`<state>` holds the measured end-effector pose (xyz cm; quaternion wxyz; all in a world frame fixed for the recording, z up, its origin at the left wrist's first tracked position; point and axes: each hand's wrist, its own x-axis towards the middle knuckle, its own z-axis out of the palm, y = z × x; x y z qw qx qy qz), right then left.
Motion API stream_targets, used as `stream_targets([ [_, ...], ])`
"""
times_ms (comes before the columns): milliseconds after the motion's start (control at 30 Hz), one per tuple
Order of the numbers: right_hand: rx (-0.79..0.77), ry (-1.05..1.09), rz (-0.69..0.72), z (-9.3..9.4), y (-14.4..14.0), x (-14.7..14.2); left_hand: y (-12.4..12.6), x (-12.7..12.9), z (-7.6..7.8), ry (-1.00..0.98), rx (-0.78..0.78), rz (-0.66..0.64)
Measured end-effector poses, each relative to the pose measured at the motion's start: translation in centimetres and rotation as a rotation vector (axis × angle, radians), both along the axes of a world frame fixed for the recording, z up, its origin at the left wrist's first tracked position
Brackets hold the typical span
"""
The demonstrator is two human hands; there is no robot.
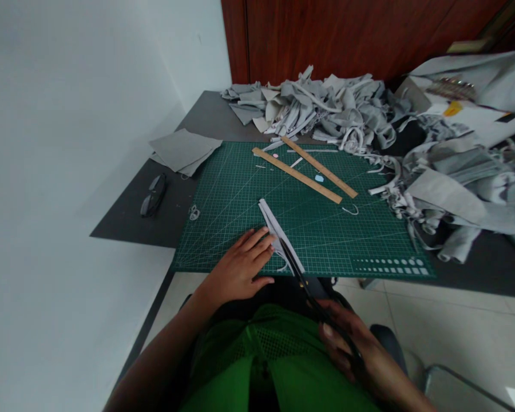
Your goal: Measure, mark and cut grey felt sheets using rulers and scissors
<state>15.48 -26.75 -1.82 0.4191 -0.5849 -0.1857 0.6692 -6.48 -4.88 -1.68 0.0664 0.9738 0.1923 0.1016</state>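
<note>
Black scissors over a grey cloth strip

My left hand lies nearly flat at the near edge of the green cutting mat, fingers loosely extended, thumb out to the side, gripping nothing; its fingertips touch the strip, which slants across the mat towards me. My right hand is curled around the scissors' handles, nearer my body than the mat; I cannot tell how far the blades are parted. Beyond the strip lie two wooden rulers, aslant. To my left, glasses and grey sheets rest on the dark table; grey scraps are heaped behind the mat
</note>
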Motion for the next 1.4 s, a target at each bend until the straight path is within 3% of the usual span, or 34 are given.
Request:
stream_targets([
  [200, -0.022, -0.036, 0.022, 0.0, 0.0, 0.1, 0.6, 0.2, 0.8, 0.054, -0.033, -0.059],
  [433, 0.008, -0.089, 0.086, -0.4, -0.3, 0.4, 0.6, -1.5, -0.2, 0.057, 0.018, -0.001],
  [633, 0.017, -0.118, 0.109, -0.7, -0.5, 0.8, 0.3, -1.2, -0.4, 0.032, 0.008, 0.024],
  [933, -0.007, -0.192, 0.109, 1.3, -0.9, 0.7, 0.4, -2.0, -0.1, -0.022, -0.058, -0.012],
  [1400, -0.056, -0.081, 0.150, 2.8, -2.2, 1.0, 0.7, -2.9, -0.1, -0.068, -0.086, -0.081],
])
